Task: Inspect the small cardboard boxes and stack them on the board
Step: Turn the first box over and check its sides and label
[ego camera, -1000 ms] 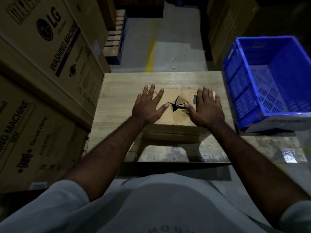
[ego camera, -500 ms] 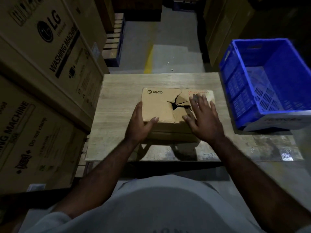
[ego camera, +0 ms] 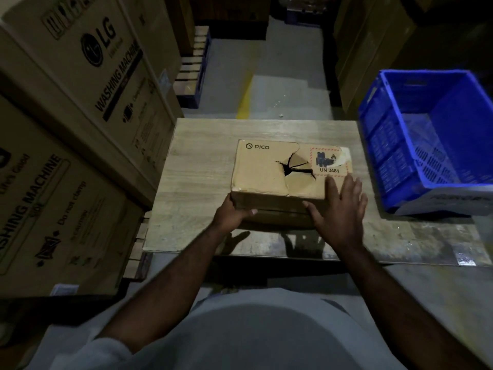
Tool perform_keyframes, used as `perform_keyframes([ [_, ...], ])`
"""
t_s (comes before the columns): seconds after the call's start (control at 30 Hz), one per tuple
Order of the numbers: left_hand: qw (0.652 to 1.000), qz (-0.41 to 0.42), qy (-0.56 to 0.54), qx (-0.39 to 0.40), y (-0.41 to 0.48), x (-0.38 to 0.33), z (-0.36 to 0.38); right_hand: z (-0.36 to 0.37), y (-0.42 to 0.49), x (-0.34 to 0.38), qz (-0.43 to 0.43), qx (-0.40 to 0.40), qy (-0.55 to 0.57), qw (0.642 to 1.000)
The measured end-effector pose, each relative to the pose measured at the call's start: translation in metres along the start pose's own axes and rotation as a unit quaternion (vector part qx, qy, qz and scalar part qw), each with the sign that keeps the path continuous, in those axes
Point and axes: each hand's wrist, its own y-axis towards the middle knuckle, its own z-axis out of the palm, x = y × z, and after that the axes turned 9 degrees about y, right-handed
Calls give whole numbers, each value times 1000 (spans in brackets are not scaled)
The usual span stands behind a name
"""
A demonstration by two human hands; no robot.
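On the board point(ego camera: 202, 169), box point(ego camera: 261, 172), left hand point(ego camera: 230, 213) gripping its near-left corner

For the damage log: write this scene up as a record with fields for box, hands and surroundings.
box: PICO cardboard box, flat on the wooden board
damage: jagged tear in its top
label: UN 3481 sticker, far right corner
left hand: grips near left corner
right hand: fingers straight, at near right corner
right of board: blue crate
left: LG cartons
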Motion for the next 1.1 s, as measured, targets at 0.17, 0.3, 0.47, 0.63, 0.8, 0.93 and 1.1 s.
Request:
perform_keyframes([
  [0.17, 999, -7, -42, -4, 4, -1, 2, -6, 1, -12, 2, -4, 73, 997],
  [0.3, 993, 31, -104, 46, -2, 0, -3, -13, 6, -23, 49, -28, 163, 985],
  [0.47, 992, 52, -104, 51, -6, -7, -4, -19, 11, -33, 75, -33, 296, 952],
  [0.63, 990, 105, -90, 24, -12, -32, -23, -17, 14, -28, 64, -53, 301, 950],
  [0.8, 982, 186, 17, -8, -27, -74, -55, -1, 20, -20, 89, -32, 326, 941],
  [0.93, 957, 227, 176, -26, -28, -99, -67, 23, 13, -23, 121, 27, 345, 930],
  [1.1, 921, 242, 303, -43, -33, -108, -44, 31, 12, -40, 145, 58, 338, 928],
])
